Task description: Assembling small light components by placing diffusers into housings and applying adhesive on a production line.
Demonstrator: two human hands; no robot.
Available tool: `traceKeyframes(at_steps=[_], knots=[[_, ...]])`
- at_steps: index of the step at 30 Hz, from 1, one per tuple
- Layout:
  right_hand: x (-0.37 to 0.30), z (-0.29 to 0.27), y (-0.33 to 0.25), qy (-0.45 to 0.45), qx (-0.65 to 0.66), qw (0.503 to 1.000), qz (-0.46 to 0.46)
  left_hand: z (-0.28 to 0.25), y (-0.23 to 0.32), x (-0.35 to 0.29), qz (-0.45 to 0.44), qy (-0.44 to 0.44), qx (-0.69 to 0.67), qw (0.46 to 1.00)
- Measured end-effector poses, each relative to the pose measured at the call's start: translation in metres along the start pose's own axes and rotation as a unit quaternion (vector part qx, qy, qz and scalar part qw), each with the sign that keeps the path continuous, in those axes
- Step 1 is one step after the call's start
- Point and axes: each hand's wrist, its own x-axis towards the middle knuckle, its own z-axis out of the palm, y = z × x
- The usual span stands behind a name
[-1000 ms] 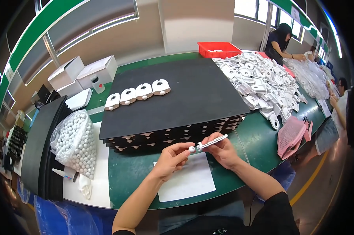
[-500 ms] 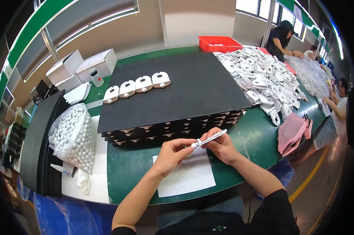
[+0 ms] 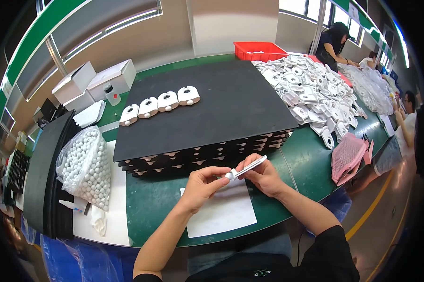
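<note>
Left hand [image 3: 201, 189] pinching a small white ball [image 3: 229, 176] between thumb and fingertips, right at the near end of a flat white plastic part [image 3: 252, 166]; right hand [image 3: 267, 181] gripping that part, tilted, fingers closed round it! Below them, a white sheet [image 3: 221, 217]; beyond, stacked black boards [image 3: 207, 122] carrying four similar parts [image 3: 167, 102]; leftward, a clear bag of balls [image 3: 86, 167].

Left hand [image 3: 199, 190] and right hand [image 3: 267, 178] close together, both pinching.
The left forearm [image 3: 162, 238] slants up and rightward from the lower edge, its thumb and forefinger drawn together and pointing right. The right forearm [image 3: 310, 211] slants up and leftward, elbow out to the side, with thumb and fingers [image 3: 253, 159] closed and turned toward the left hand's fingertips.
</note>
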Motion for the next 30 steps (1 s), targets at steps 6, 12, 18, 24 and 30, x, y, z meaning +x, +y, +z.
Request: traceKeyframes(at_steps=[6, 12, 18, 24, 30], knots=[[-0.004, 0.007, -0.004, 0.006, -0.077, 0.997, 0.028, -0.002, -0.013, 0.002, 0.164, 0.023, 0.130, 0.978], [0.005, 0.023, -0.031, -0.022, -0.181, 0.982, -0.039, -0.002, -0.007, 0.001, 0.328, 0.112, 0.250, 0.904], [0.067, 0.065, -0.088, -0.058, -0.283, 0.951, -0.107, -0.039, 0.004, -0.008, 0.325, 0.192, 0.132, 0.916], [0.155, -0.002, -0.103, 0.156, -0.497, 0.847, -0.105, -0.047, 0.007, -0.005, 0.277, 0.254, 0.036, 0.926], [0.208, -0.025, -0.091, 0.206, -0.543, 0.814, -0.009, -0.042, 0.004, -0.006, 0.247, 0.255, 0.059, 0.933]])
